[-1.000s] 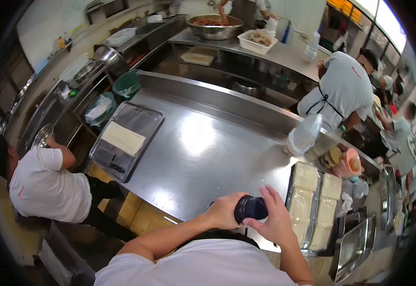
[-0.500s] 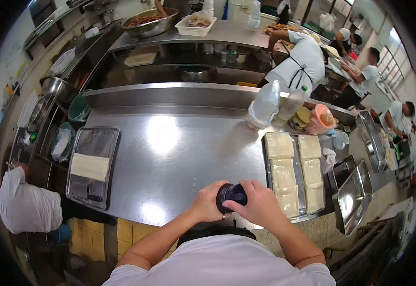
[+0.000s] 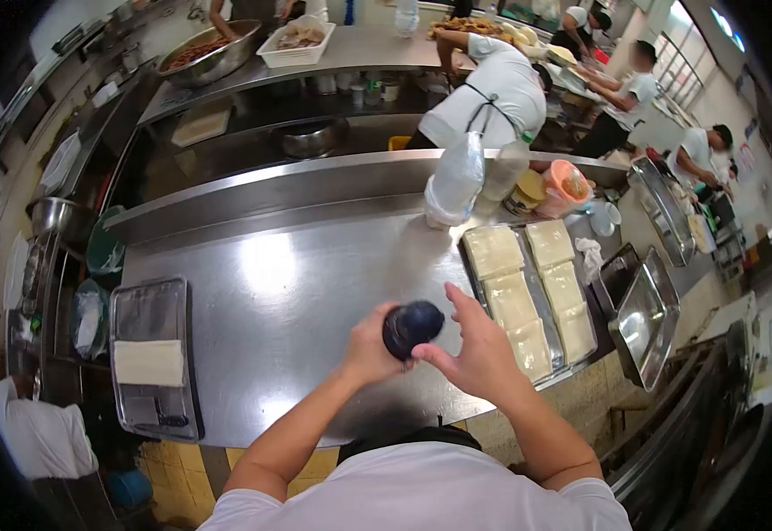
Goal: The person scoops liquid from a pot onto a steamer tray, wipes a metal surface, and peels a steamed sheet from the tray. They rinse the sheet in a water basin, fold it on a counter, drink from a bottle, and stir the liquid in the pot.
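My left hand [image 3: 370,347] is wrapped around a dark, rounded lidded bottle [image 3: 411,329], held up over the front of the steel table [image 3: 315,265]. Beside it, my right hand [image 3: 483,354] is open, fingers and thumb spread, with the thumb tip right at the bottle's lower edge. To the right of that hand lies a metal tray [image 3: 538,292] bearing two columns of pale, glossy pastry squares [image 3: 512,299].
At the left, another tray [image 3: 150,310] holds a pale folded pastry sheet [image 3: 149,364] and a black-handled blade [image 3: 170,419]. A plastic-wrapped container [image 3: 455,181] and an orange tub [image 3: 565,188] stand by the back ledge. Co-workers [image 3: 483,93] work beyond; another person [image 3: 45,434] is at the left.
My right hand has come off the bottle's top and spread its fingers. The bottle has risen and tilted in my left hand. My view has turned somewhat to the right.
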The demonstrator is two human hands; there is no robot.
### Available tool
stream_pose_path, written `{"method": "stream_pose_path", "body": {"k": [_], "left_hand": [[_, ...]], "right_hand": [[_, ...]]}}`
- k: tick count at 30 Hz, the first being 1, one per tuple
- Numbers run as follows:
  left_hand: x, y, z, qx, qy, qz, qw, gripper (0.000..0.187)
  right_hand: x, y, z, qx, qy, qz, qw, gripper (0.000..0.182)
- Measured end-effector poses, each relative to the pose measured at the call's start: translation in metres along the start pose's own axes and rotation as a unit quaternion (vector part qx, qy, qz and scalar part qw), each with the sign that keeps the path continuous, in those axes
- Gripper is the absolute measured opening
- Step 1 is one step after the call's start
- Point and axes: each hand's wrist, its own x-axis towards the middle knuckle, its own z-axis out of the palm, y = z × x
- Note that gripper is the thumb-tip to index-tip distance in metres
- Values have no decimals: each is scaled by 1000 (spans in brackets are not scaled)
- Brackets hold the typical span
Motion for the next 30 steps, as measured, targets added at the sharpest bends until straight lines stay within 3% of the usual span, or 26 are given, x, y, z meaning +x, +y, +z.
{"method": "stream_pose_path", "body": {"k": [3,5,7,15,20,22,23,25,27,28,30], "left_hand": [[54,-6,-6,-18,39,-58,997,89],[99,-31,4,-52,88,-31,994,94],[144,-43,8,-37,113,-67,991,96],[263,-92,52,-45,216,-36,975,98],[292,-114,74,-56,250,45,966,106],[263,-95,73,-82,219,50,971,103],[242,-103,80,-9,220,25,975,100],[180,-103,96,-65,178,8,982,83],[98,-126,117,-192,32,-13,981,60],[48,-104,126,-212,-52,-61,974,46],[-37,-74,141,-198,-216,-26,956,32]], "right_hand": [[-11,12,3,55,11,48,997,82],[-27,18,12,88,-2,97,991,78],[-49,22,22,110,-9,148,983,75],[-116,38,53,147,-9,320,936,70],[-127,36,45,113,15,335,935,66],[-138,38,42,125,35,347,929,67],[-145,39,42,134,46,354,924,67],[-166,41,41,130,79,351,924,64],[-195,38,46,125,105,364,917,63],[-208,34,48,123,111,379,911,62],[-235,23,47,120,116,406,899,62]]}}
